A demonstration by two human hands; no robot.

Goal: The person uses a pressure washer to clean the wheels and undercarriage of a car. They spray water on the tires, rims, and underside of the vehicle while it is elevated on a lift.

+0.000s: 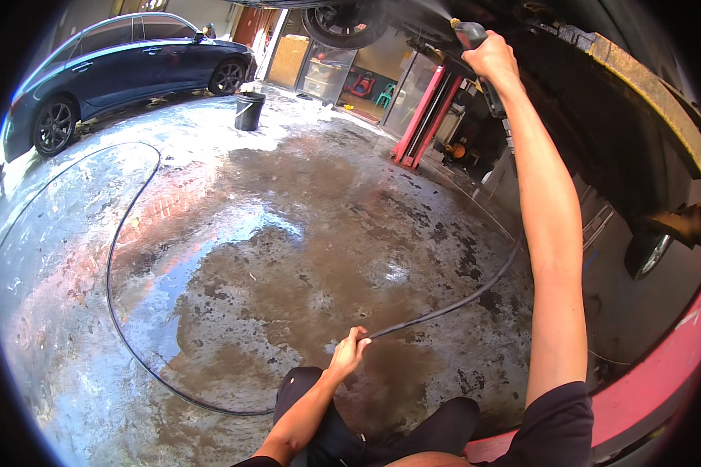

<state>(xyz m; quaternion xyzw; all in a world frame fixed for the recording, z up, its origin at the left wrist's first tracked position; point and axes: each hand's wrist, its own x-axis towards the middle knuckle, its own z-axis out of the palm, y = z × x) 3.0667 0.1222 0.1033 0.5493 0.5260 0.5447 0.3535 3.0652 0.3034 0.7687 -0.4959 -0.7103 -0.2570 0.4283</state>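
- The spray gun [469, 34] was dark grey and black with a yellow tip, raised just above and right of the red post [423, 124] in view, a faint mist leaving its nozzle.
- The right hand [494, 59] had its fingers wrapped snugly round the gun's grip; whether they pressed the trigger could not be told.
- The hose [446, 309] was black, slim and smooth, passing well below the post and then out of sight behind the right arm; another length curved in a wide loop left of the post.
- The left hand [349, 356], well below the post, had its fingers curled closely around the hose.
- The floor [311, 175] before the post was wet, blotched grey and brown, with worn reddish patches and bright reflections.
- Left of the post stood a black bucket [248, 114] and, farther left, a blue car [132, 62].
- Above and right of the post hung a raised car's dark underside [600, 109].
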